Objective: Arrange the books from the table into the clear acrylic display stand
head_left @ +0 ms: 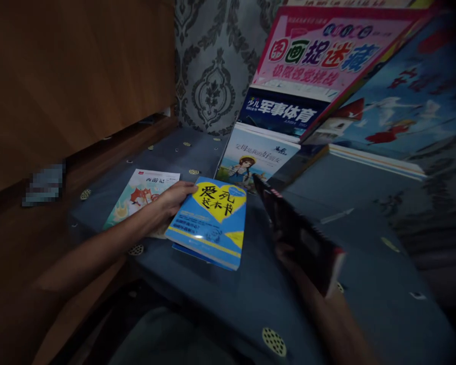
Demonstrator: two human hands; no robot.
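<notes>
Dark book (307, 235) is clamped in the right grip (286, 251), yellow-hearted blue book (207, 223) in the left grip (176, 197).

We see grey-blue, patterned cloth surface (251, 299). Flat on it, left: pale book (137, 190). Farther back: girl-cover book (247, 157). Blue book (209, 218) nearer us; whether it touches surface, we cannot tell.
</notes>
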